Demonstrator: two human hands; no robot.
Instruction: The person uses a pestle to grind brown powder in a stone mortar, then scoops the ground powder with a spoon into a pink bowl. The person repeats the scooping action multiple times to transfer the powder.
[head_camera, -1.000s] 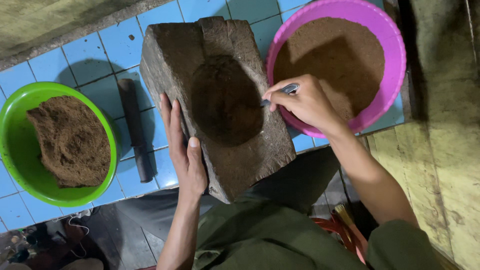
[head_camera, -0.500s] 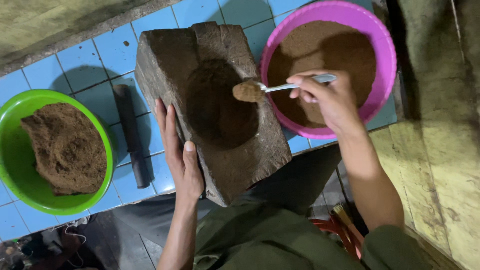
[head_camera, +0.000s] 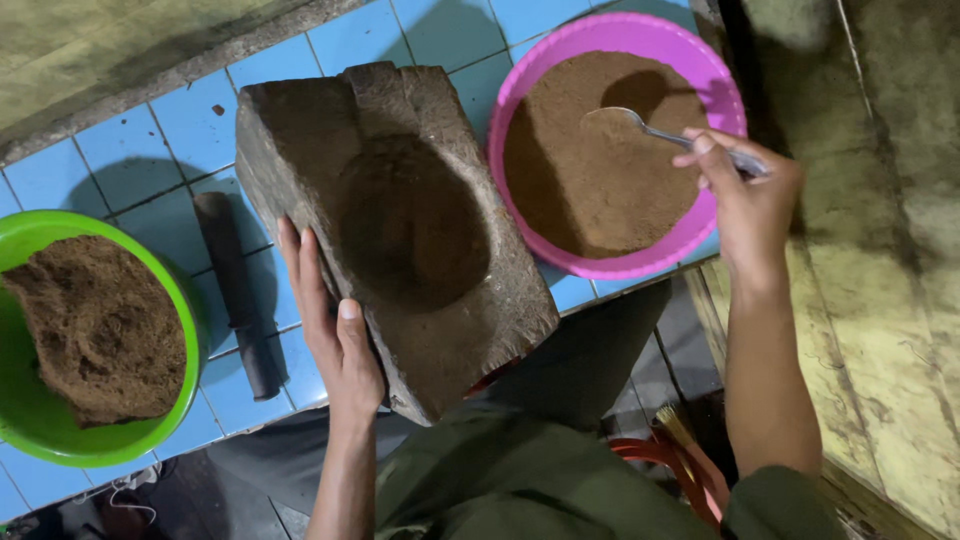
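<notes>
At nine o'clock, green bowl (head_camera: 190, 330): sits on the blue tiles (head_camera: 120, 170) and holds a dark brown clumped mass (head_camera: 95, 325), heaped and rough; none of it looks disturbed by a hand.
Dark stick (head_camera: 238, 295): lies on the tiles between the green bowl and the stone block, touched by no hand.
Left hand (head_camera: 335, 325): lies flat against the block's seven o'clock edge, fingers straight and together, thumb along the side, steadying rather than gripping.
Stone block (head_camera: 400, 230): at the centre, tilted toward the person, with a dark hollow (head_camera: 410, 225) in its top; the hollow looks stained, and I cannot tell how much powder sits in it.
Pink bowl (head_camera: 520, 90): at one o'clock, just beside the block, well filled with fine brown powder (head_camera: 590, 180).
Spoon (head_camera: 625, 118): its bowl rests over the powder at the pink bowl's twelve o'clock side.
Right hand (head_camera: 750, 205): at three o'clock, fingers pinched on the spoon's handle.
Progress, as a judgement: the pink bowl is nearly full, the green bowl's mass is large, so much remains.
</notes>
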